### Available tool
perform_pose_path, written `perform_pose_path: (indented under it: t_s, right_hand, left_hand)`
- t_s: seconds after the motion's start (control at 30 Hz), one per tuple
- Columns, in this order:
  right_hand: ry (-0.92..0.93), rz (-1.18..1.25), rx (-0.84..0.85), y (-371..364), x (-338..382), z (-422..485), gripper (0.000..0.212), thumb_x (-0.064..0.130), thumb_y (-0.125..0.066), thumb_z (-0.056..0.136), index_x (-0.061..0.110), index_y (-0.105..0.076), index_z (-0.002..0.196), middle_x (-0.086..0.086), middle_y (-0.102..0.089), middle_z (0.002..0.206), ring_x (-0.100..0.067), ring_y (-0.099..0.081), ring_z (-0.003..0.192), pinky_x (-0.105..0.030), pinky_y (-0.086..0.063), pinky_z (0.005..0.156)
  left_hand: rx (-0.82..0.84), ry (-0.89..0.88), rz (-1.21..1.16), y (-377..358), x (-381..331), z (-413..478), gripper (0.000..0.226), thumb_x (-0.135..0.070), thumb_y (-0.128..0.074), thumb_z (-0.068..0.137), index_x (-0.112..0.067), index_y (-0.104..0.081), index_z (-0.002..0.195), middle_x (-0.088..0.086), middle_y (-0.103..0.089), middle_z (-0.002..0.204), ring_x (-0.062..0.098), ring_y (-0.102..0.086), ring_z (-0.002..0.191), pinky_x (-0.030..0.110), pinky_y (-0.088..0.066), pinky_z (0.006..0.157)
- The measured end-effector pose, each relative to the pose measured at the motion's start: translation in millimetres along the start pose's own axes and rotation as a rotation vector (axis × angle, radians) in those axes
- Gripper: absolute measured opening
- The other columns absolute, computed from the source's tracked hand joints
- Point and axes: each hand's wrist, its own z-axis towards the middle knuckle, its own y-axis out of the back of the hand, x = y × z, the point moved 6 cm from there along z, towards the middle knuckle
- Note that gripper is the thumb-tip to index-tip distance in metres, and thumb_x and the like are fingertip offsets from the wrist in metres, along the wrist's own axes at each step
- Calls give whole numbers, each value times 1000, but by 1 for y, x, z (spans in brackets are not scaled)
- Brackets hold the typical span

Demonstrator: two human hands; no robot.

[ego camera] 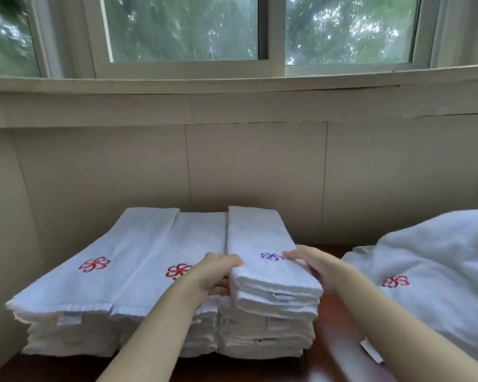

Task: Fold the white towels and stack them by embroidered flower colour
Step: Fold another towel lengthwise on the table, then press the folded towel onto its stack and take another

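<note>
As piles stood: two red-flower stacks (94, 288) and a blue-flower stack (268, 337) sat folded on the table (334, 340).
Hands: left hand (221, 271) and right hand (312, 264) gripped the folded blue-flower towel (254, 238) by its sides atop that stack.
Remaining: unfolded towels (439, 257) heaped at right.

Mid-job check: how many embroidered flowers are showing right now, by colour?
Red flowers: 3
Blue flowers: 1, on the folded towel gripped by left hand and right hand
Total: 4

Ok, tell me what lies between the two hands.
The folded blue-flower towel, held by the left hand and right hand, as the head view shows.
</note>
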Motion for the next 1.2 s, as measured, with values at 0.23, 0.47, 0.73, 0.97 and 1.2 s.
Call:
perform_pose_path:
  t_s: [0.23,0.47,0.73,0.97,1.2]
  right_hand:
    - [144,-215,-198,-17,9,-10,10,7,-58,92,7,-63,102,-2,-74,77,-15,-72,67,-21,-53,53]
    - [51,-419,-433,-14,-4,-33,30,27,-57,87,4,-54,107,-9,-65,97,-23,-64,86,-30,-53,72]
    - [-50,-549,-423,-17,-4,-59,41,34,-59,91,0,-57,113,-11,-67,97,-23,-62,72,-27,-47,57]
    - [144,-686,-505,-24,-2,-66,29,22,-57,90,8,-36,105,-3,-49,87,-17,-50,78,-27,-39,62]
    - [94,-889,-440,-6,-17,-106,52,39,-46,94,11,-32,136,-9,-52,126,-13,-49,90,-26,-37,73]
  left_hand:
    - [-96,-83,103,17,4,-17,65,-25,-67,84,-24,-25,134,12,-56,120,19,-65,84,26,-54,63]
    - [-116,-467,729,-4,5,-48,36,-40,-73,73,-42,-47,98,-12,-30,112,-2,-47,82,3,-32,62]
    - [-417,-613,923,-12,7,-67,26,-32,-68,79,-30,-47,95,-12,-38,100,15,-51,72,25,-34,64]
    - [-603,-891,1199,-34,6,-99,31,-11,-91,44,-17,-69,65,-3,-62,67,16,-68,63,19,-47,40]
    - [-531,-857,1409,-38,11,-113,57,-23,-91,35,-15,-78,90,3,-73,93,22,-72,88,38,-58,69]
